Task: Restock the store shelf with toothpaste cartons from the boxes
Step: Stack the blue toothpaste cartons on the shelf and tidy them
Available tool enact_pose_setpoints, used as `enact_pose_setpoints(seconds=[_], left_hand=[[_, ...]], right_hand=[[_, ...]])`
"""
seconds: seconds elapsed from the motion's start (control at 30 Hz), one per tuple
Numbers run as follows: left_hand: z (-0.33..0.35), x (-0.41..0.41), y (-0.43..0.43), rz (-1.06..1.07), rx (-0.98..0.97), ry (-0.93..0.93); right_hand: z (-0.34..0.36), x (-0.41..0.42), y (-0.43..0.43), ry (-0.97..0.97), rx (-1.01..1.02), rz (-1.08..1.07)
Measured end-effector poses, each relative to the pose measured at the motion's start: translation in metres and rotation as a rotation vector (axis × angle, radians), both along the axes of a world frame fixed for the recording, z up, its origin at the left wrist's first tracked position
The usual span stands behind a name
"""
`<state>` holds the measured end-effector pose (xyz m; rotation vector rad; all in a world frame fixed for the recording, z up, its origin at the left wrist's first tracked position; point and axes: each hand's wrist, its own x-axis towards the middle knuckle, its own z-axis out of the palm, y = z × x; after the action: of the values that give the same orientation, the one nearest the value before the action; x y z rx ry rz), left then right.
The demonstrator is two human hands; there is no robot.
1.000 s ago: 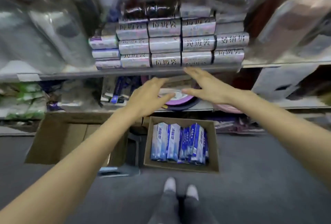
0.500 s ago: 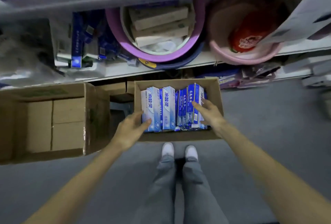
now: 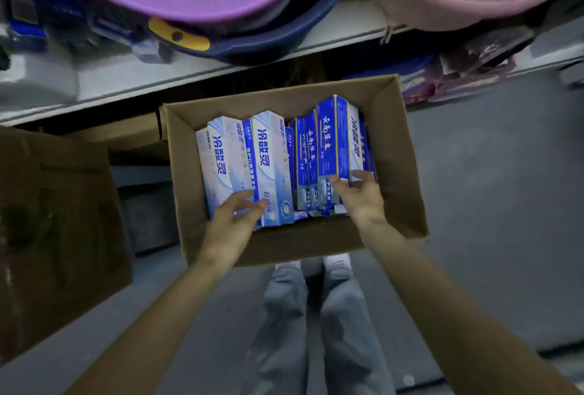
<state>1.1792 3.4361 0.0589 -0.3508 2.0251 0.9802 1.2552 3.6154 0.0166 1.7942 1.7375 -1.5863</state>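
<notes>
An open cardboard box (image 3: 401,154) sits on the floor in front of my feet, with several toothpaste cartons standing packed in it. Pale blue cartons (image 3: 268,157) fill its left side and dark blue cartons (image 3: 325,141) its right. My left hand (image 3: 234,224) reaches into the box, its loosely bent fingers touching the near ends of the pale cartons. My right hand (image 3: 360,201) has its thumb and fingers on either side of the near ends of the rightmost cartons (image 3: 354,141). The upper shelf with stocked cartons is out of view.
A second, larger cardboard box (image 3: 57,220) stands to the left. The low shelf edge (image 3: 189,75) runs just behind the boxes, carrying a purple basin (image 3: 177,5) and a pink basin (image 3: 442,12). Grey floor (image 3: 489,205) lies to the right. My legs (image 3: 316,315) are below.
I have bent from the upper shelf down to the floor box. Both hands went from the shelf edge into the box and now rest on the cartons' near ends.
</notes>
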Motion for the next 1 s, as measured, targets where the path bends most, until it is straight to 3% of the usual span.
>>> enact_pose_setpoints(seconds=[0.23, 0.47, 0.57, 0.77, 1.0], left_hand=[[-0.043, 0.004, 0.016, 0.025, -0.002, -0.039], [-0.039, 0.009, 0.015, 0.134, 0.015, -0.110], [-0.032, 0.006, 0.017, 0.201, 0.053, -0.119], [-0.012, 0.001, 0.021, 0.256, 0.172, -0.199], [0.009, -0.021, -0.007, 0.347, 0.448, -0.391]], right_hand=[[-0.028, -0.001, -0.006, -0.099, 0.174, 0.071], [-0.024, 0.002, -0.004, -0.084, 0.197, 0.019], [-0.015, 0.007, 0.003, -0.003, 0.068, 0.025], [0.031, 0.006, -0.017, 0.249, -0.469, -0.160], [0.043, -0.010, -0.075, 0.335, -0.580, 0.167]])
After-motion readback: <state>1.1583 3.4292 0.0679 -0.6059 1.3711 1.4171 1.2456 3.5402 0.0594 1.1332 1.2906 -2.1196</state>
